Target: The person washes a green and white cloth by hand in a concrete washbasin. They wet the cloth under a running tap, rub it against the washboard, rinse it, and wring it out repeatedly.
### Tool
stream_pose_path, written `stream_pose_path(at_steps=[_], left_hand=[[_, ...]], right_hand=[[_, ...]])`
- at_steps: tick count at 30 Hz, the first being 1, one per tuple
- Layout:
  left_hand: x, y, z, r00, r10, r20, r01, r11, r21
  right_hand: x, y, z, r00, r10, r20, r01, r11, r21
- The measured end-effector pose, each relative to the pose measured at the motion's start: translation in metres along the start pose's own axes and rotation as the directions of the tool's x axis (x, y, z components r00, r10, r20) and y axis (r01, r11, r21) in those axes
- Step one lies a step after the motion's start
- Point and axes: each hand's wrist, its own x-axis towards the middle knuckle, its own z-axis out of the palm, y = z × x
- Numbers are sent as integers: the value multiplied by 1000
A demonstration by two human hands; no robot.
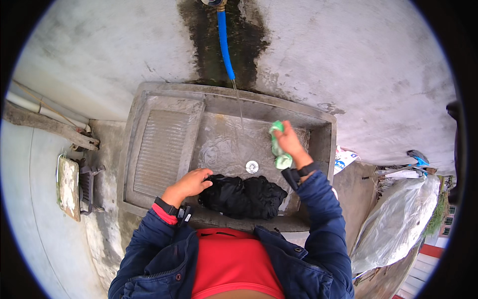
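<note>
My right hand [288,140] grips a crumpled green-and-white plastic packet [277,144] above the right side of a concrete laundry sink [330,129]. At the left end of a heap of black cloth [242,196], my left hand [191,183] has its thumb and fingers apart; whether it touches the fabric is hard to tell. The dark heap lies along the near side of the basin. Water runs from a blue hose [225,46] into the basin, where a shallow layer ripples around a round metal drain [252,167].
A ribbed washboard [162,147] forms the sink's left part. Behind it rises a wall [336,48] with a dark wet stain. Left of the sink, a weathered wooden beam [48,125] juts in. A large clear plastic sheet [396,224] covers things at right.
</note>
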Motion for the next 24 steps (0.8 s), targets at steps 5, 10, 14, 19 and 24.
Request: stream_pose_path(at_steps=[5,10,14,19,24], left_hand=[[-1,9,-5,1000,-10,6,11,1000,-28],[-13,0,-9,997,-82,11,82,996,-35],[-26,-5,-11,993,-118,-23,117,993,-35],[-17,-1,-11,998,-69,-8,69,997,-22],[-13,7,-15,998,-61,-26,58,995,-84]], right_hand=[[-14,67,109,949,135,285,-2,906,-422],[-61,105,177,850,-187,492,486,639,-596],[-24,98,159,972,77,220,106,693,-713],[-50,107,194,775,-239,585,612,509,-605],[2,77,159,834,157,529,125,880,-459]])
